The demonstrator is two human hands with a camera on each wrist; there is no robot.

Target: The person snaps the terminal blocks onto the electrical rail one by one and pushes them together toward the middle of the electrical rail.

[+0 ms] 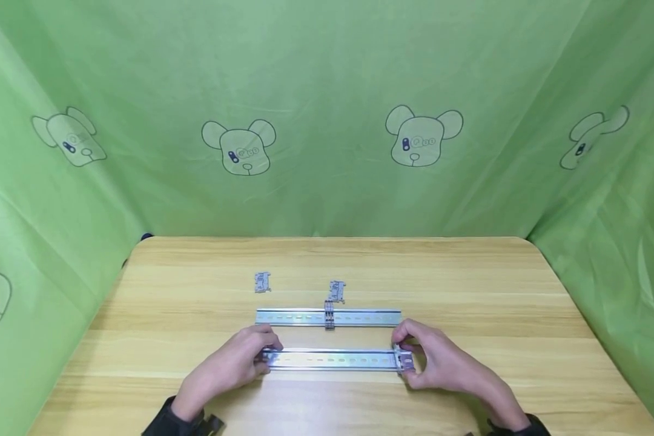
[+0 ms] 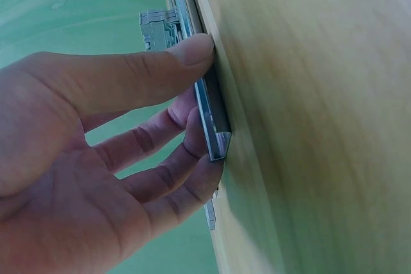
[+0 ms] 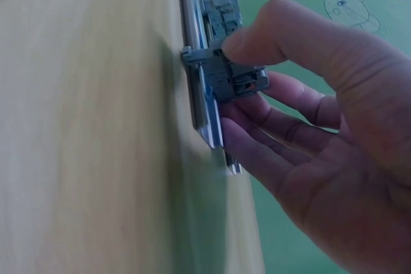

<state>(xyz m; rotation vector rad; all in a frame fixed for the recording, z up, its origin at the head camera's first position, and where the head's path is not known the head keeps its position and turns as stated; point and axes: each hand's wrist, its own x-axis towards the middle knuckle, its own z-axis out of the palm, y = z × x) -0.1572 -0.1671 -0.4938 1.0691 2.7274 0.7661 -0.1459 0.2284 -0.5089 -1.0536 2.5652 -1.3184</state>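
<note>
The near slotted metal DIN rail (image 1: 332, 360) lies across the table in front of the person. At its left end the left hand (image 1: 245, 357) grips the rail, thumb on the near edge and fingers on the far edge. A grey terminal block (image 3: 225, 72) sits across that rail close to its right end. The right hand (image 1: 433, 357) pinches this block, its thumb against the block's face in the right wrist view and the other fingers behind. Beyond lies a second DIN rail (image 1: 294, 317), parallel to the first, with several terminal blocks (image 1: 329, 316) side by side near its middle.
Two loose grey terminal blocks lie flat farther back: one block at the left (image 1: 262, 282), the other block (image 1: 336, 290) just behind the far rail's mounted group. The wooden table (image 1: 496, 290) ends at a green curtain (image 1: 327, 200) at the back and sides.
</note>
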